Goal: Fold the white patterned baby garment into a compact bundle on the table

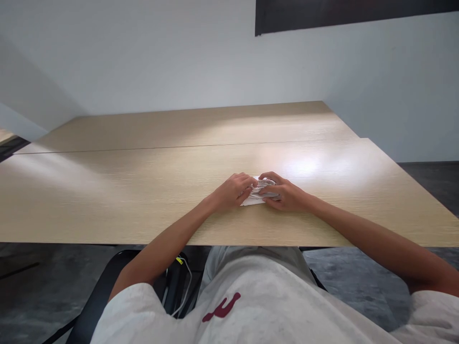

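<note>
A small folded bundle of white ribbed cloth [255, 196] lies on the light wood table, near its front edge. It has a gathered, knit-like texture, but its exact kind is hidden by the fingers. My left hand [237, 189] is closed on the bundle's left side, with bent fingers and the thumb against it. From the right, my right hand [284, 193] grips the other side, its fingers curled over the top and the thumb low in front. Both hands rest at table height, a short gap apart.
The table [125, 186] has a seam running across it and a front edge close to my body. Behind it stands a pale wall [172, 57] with a dark panel [344, 16] high up. Below on the left are a black chair [103, 286] and a white cable [187, 286].
</note>
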A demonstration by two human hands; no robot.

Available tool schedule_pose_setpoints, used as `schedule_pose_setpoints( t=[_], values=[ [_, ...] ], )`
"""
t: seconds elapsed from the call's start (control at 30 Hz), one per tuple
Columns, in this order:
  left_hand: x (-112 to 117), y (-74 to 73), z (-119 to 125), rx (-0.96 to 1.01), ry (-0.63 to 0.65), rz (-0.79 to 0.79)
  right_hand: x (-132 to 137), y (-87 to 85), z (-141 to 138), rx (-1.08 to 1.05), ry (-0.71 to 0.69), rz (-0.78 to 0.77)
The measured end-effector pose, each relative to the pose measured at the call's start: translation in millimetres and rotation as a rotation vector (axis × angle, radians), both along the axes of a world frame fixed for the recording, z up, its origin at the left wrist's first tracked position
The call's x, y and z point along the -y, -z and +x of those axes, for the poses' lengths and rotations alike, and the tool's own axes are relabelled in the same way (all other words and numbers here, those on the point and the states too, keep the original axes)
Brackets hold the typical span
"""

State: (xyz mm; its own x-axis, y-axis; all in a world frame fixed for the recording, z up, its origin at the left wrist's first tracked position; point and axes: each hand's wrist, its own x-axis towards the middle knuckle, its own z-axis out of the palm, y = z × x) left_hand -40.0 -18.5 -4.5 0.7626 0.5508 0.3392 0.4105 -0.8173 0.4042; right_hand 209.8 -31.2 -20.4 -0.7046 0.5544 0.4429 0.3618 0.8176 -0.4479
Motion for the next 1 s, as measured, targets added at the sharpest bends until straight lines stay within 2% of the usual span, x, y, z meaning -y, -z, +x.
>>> schedule_pose_setpoints(
  t=[0.17,0.33,0.5,0.63,0.77,1.0],
  values=[
    [1.0,-1.4,-0.2,-0.025,-0.002,-0.008,-4.4,5.0,-0.7,-0.045,0.026,0.031],
    [1.9,-1.3,-0.6,-0.027,-0.011,-0.004,-5.2,4.5,0.2,0.0,-0.027,0.108],
    [1.7,0.0,-0.6,-0.02,-0.009,-0.011,-0.6,0.9,-2.1,0.003,-0.006,0.06],
    [0.5,1.3,-0.9,-0.013,-0.009,-0.004,-2.0,2.9,-2.6,-0.022,0.037,0.083],
    [-0.1,0.9,-1.0,-0.018,-0.012,0.007,-4.7,5.6,-1.2,-0.004,-0.002,0.135],
    [-0.2,0.4,-0.7,-0.031,-0.016,0.01,-2.1,5.0,-1.5,-0.015,0.009,0.102]
  ],
)
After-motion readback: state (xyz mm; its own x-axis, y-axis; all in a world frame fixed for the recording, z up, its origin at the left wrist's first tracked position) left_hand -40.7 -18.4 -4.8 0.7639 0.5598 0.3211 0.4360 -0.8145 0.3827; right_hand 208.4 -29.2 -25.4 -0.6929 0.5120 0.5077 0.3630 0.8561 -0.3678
